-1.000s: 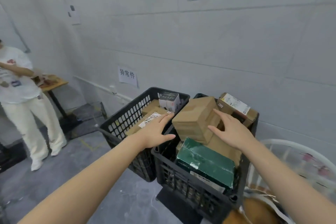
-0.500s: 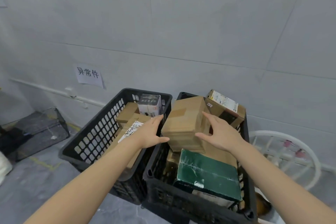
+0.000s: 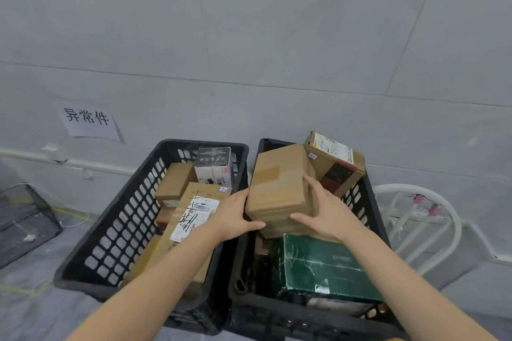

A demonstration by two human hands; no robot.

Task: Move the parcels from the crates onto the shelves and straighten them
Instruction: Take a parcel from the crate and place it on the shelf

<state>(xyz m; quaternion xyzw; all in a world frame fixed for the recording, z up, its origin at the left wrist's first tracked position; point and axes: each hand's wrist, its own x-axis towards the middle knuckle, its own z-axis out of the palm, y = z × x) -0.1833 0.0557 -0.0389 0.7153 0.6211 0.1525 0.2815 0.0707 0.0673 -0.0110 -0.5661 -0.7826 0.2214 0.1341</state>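
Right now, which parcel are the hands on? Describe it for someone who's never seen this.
By the grey wall, look in the right crate of the black pair. Topping its pile, the plain brown box sits between the left hand and right hand. Unlike the green box in front and the labelled box behind, it is bare taped cardboard.
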